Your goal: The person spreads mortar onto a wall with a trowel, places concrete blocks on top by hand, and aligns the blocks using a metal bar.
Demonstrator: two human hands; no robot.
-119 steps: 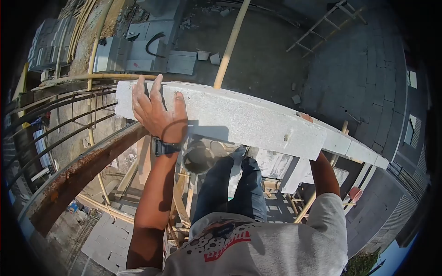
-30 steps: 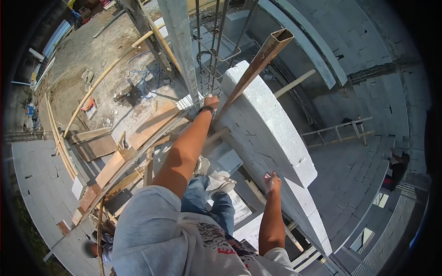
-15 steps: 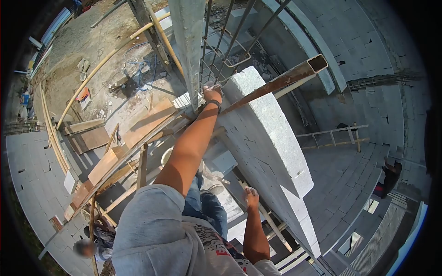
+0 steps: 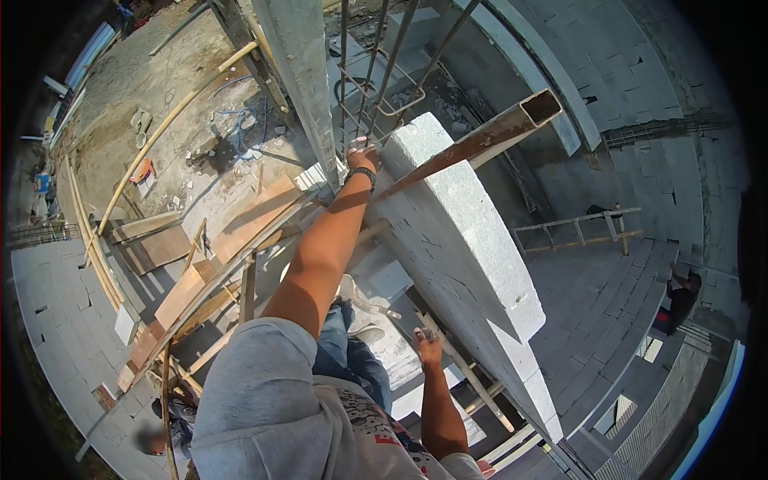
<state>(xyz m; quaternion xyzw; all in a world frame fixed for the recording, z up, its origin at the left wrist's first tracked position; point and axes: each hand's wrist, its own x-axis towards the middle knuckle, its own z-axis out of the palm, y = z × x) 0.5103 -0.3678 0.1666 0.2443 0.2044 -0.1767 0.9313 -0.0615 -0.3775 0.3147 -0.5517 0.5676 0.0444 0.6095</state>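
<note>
Stretching out in front of the body, the left hand [image 4: 362, 154] has its fingers folded in beside the near edge of a grey post [image 4: 298, 76]; whether it grips anything there cannot be told. A dark watch [image 4: 362, 173] sits on that wrist. Just beyond this hand rise the bars of a rebar cage [image 4: 389, 67], and to its right a rusty square tube [image 4: 472, 150] slants across the far end of a long white block [image 4: 480, 232]. That block lies on top of a grey block wall [image 4: 424, 248], to the right of the left hand and ahead and right of the right hand [image 4: 428, 346]. The right hand is apart from the wall, its fingers curled inward; what it may hold cannot be made out. Close beside it runs a bamboo pole [image 4: 466, 368]. Well left of the left hand and lower lie wooden boards [image 4: 258, 214]; far to the right of both hands are a ladder [image 4: 578, 242] and another person [image 4: 682, 302].
</note>
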